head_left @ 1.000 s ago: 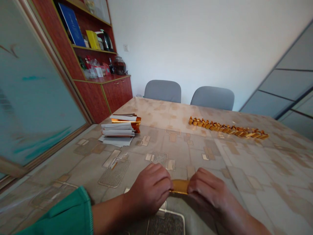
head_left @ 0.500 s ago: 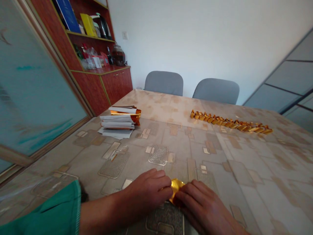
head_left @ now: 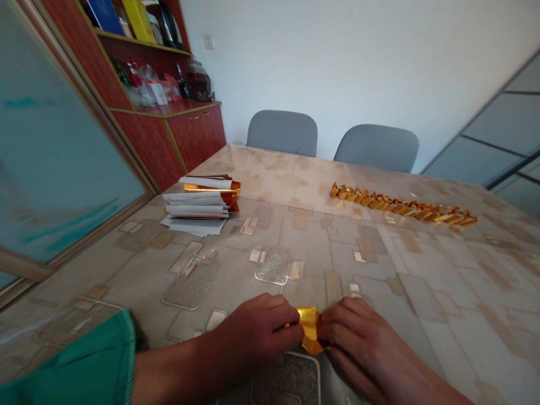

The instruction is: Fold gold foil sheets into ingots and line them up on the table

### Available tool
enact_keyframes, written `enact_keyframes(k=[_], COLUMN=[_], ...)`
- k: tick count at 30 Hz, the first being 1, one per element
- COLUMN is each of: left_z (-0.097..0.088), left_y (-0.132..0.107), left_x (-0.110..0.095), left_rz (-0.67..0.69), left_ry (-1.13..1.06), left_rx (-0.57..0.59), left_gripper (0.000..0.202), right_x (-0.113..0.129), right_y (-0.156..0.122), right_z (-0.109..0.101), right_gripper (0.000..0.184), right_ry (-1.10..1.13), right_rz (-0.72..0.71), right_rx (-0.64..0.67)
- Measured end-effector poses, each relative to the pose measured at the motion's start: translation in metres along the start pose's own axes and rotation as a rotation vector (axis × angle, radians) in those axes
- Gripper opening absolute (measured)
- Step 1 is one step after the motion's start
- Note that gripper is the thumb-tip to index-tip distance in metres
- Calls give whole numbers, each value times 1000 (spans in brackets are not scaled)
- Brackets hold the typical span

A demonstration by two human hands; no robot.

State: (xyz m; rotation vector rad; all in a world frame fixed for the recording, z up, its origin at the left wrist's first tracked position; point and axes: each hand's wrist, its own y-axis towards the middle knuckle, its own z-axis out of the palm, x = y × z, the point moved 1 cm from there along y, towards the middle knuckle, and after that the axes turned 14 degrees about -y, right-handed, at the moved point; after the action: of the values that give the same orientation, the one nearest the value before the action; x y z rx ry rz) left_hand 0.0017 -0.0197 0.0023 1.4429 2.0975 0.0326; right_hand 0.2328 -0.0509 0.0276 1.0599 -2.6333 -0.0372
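Observation:
A folded piece of gold foil paper [head_left: 310, 329] is stretched between my two hands, low over the near part of the table. My left hand [head_left: 265, 323] grips its left end, fingers curled and pressed together. The right end is pinched by my right hand [head_left: 358, 337], whose fingers cover that edge. Farther off at the left lies a stack of foil sheets [head_left: 196, 211], mostly white backs up with some gold showing. A long row of folded gold foil pieces [head_left: 392, 207] stands at the far right of the table.
The patterned tablecloth [head_left: 270, 225] covers the table. Two grey chairs [head_left: 282, 132] stand at its far side. At the left back is a red-brown cabinet [head_left: 194, 135] with bottles and a jar, beside a glass sliding door [head_left: 63, 140].
My hands have moved slightly apart, the right one to the right, so more of the gold foil paper shows flat between them. The camera view has tilted a little downward.

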Motion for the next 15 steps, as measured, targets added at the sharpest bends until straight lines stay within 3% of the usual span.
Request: enact_keyframes(k=[4, 8, 15], left_z=[2, 1, -10], left_y=[-4, -10, -6], left_x=[2, 1, -6], left_rz=[-14, 1, -98], left_ry=[-77, -107, -179], left_rx=[-20, 12, 50], left_gripper=[20, 24, 36], right_x=[-6, -19, -22], right_y=[6, 7, 9], right_z=[-3, 10, 20], right_gripper=[14, 8, 6], right_ry=[175, 282, 252], right_rz=[121, 259, 371], right_rx=[35, 4, -4])
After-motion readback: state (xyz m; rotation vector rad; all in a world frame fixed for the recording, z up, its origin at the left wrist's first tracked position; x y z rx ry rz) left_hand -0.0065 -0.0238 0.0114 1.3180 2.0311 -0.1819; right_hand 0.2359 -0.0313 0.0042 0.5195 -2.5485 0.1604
